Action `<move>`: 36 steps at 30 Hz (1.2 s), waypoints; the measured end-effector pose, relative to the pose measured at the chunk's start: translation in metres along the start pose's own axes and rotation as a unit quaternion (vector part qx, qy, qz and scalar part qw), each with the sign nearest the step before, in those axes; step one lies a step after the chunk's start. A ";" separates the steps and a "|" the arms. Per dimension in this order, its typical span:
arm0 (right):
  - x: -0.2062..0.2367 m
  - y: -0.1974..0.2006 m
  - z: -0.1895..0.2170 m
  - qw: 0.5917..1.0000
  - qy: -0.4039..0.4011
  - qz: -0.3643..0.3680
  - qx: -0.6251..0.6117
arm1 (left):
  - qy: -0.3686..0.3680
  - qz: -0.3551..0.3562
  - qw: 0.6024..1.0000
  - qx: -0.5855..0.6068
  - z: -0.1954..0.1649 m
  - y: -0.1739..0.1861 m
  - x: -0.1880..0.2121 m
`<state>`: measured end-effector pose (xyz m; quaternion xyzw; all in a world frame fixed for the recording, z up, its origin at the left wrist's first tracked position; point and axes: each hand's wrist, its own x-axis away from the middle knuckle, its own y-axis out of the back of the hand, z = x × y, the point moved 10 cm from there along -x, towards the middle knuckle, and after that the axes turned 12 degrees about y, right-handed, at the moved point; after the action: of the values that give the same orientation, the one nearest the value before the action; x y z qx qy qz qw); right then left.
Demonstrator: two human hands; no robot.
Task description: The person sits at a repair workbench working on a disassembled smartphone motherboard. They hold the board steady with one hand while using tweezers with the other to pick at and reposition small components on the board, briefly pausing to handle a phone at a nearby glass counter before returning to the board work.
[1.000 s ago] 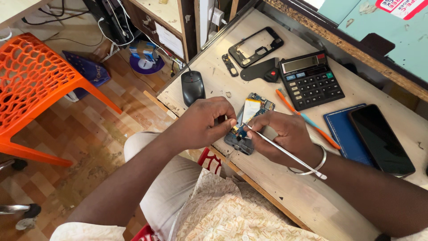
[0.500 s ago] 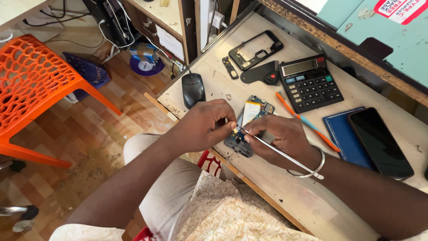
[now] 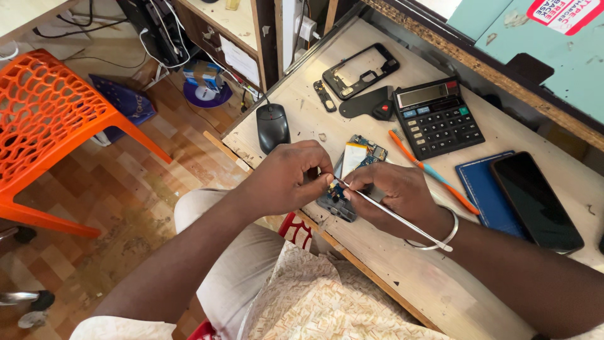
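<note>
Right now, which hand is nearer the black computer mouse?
Left. The left hand sits just below the mouse; the right hand, holding tweezers, lies farther off beside the opened phone.

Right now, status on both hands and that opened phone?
Left hand pinching at opened phone. Right hand holding metal tweezers, tips on the board. Nothing in the way.

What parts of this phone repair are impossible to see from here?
Head view only:
- Tweezers tip: hidden between left hand and right hand.
- Opened phone: lower half covered by both hands; its parts are too small to identify.
- Dark phone on the blue pad: screen blank.
</note>
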<state>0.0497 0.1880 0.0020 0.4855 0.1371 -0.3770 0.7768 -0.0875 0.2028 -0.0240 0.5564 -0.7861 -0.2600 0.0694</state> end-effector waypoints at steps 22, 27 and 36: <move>-0.003 0.003 0.001 0.999 -0.004 -0.015 0.040 | -0.048 -0.011 0.998 -0.043 -0.007 0.000 0.004; -0.012 -0.004 0.014 0.995 0.039 0.013 0.090 | -0.082 -0.008 0.996 -0.033 -0.012 0.001 0.005; -0.019 -0.003 0.026 0.990 0.067 -0.033 0.119 | -0.088 -0.002 0.995 -0.035 -0.017 0.005 0.010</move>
<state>0.0301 0.1733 0.0237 0.5941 0.1592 -0.3827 0.6894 -0.0885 0.1888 -0.0085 0.5303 -0.7783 -0.3357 0.0184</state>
